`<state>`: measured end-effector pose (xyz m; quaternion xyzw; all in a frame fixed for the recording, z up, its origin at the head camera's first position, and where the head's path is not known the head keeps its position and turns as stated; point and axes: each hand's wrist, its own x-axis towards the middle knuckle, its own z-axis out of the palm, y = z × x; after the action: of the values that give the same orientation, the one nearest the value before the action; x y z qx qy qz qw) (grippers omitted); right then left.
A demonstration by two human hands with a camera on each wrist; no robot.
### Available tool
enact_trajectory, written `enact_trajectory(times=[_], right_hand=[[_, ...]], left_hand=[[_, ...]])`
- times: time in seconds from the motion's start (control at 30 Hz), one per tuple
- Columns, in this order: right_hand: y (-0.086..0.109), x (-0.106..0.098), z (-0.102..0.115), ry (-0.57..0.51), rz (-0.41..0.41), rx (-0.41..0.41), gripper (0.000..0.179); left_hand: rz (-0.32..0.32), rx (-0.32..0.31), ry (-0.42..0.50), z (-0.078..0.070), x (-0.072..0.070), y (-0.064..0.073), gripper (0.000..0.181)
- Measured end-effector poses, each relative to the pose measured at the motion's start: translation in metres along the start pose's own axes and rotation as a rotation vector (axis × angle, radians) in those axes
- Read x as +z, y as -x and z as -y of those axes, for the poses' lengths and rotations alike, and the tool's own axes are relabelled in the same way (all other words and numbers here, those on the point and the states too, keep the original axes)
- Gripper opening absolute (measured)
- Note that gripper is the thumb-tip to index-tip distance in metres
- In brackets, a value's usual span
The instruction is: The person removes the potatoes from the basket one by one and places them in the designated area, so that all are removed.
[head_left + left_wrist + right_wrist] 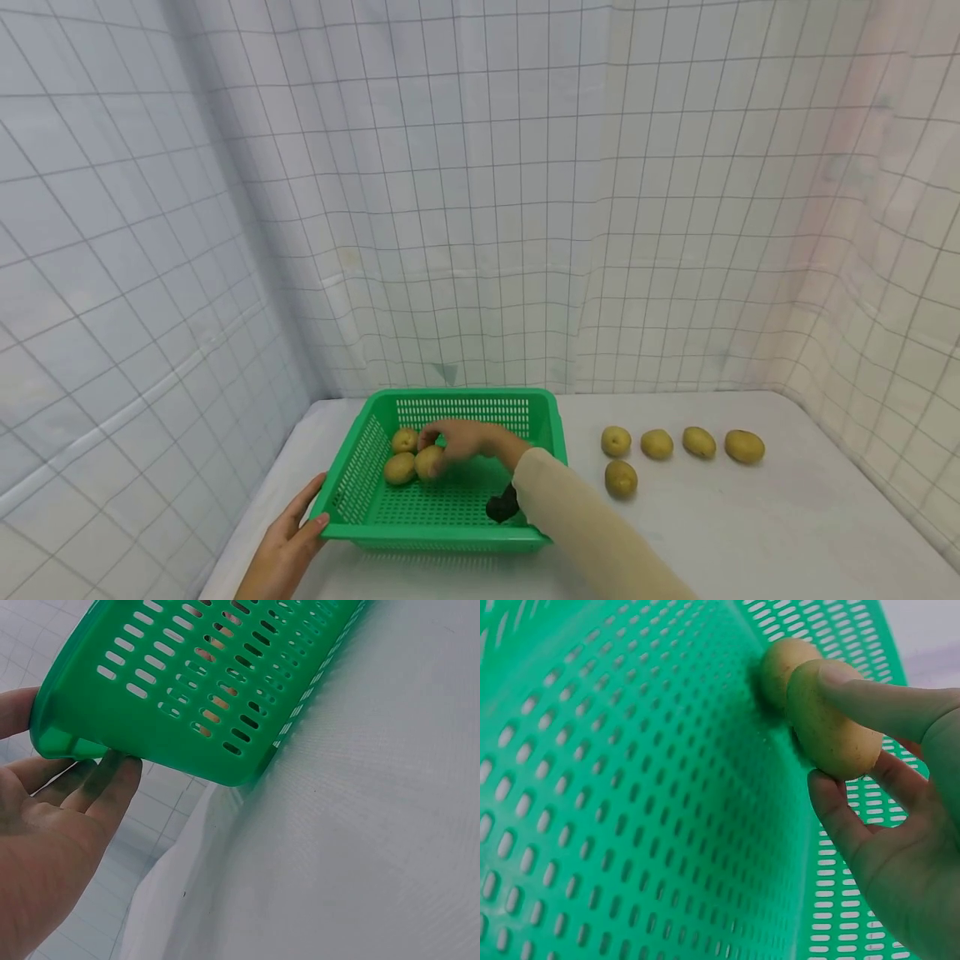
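Note:
A green plastic basket (438,532) with slotted walls stands on the table. At its near left corner my left hand (283,542) grips the rim; the left wrist view shows fingers (112,787) beneath the lip. Inside the basket, my right hand (468,440) holds a potato (428,463) between thumb and fingers. Two other potatoes lie right beside it at the left wall, one in front (399,469) and one behind (405,441). In the right wrist view the held potato (829,724) partly covers another potato (784,664).
Right of the basket, several potatoes lie on the white table (720,533): a loose row ending in the rightmost potato (745,447), and one nearer potato (621,480). White grid-patterned sheeting (480,208) hangs behind and on both sides.

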<state>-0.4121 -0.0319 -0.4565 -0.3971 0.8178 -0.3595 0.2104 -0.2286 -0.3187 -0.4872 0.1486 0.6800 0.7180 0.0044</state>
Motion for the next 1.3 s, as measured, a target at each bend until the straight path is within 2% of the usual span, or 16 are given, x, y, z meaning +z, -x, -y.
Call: enact_trajectory(times=[0.2, 0.43, 0.63, 0.73, 0.9, 1.3], right_hand=[[0.003, -0.007, 0.003, -0.067, -0.047, -0.004, 0.037], [0.01, -0.017, 0.007, -0.122, -0.066, -0.003, 0.037], [0.015, -0.024, 0.006, -0.123, -0.084, -0.008, 0.038], [0.018, -0.028, 0.007, -0.148, -0.091, -0.017, 0.038], [0.022, -0.035, 0.008, -0.128, -0.08, -0.026, 0.037], [0.039, -0.044, 0.01, -0.136, -0.077, -0.026, 0.037]], left_hand=[[-0.01, -0.013, -0.01, -0.001, 0.0, 0.0, 0.07], [-0.021, -0.018, -0.007, 0.0, 0.0, -0.001, 0.07], [-0.012, -0.018, -0.004, 0.001, 0.0, -0.001, 0.07], [0.001, -0.001, -0.007, 0.001, 0.0, -0.001, 0.069], [0.019, 0.021, -0.011, 0.0, -0.001, -0.001, 0.068], [0.008, 0.017, 0.012, 0.002, 0.0, -0.001, 0.069]])
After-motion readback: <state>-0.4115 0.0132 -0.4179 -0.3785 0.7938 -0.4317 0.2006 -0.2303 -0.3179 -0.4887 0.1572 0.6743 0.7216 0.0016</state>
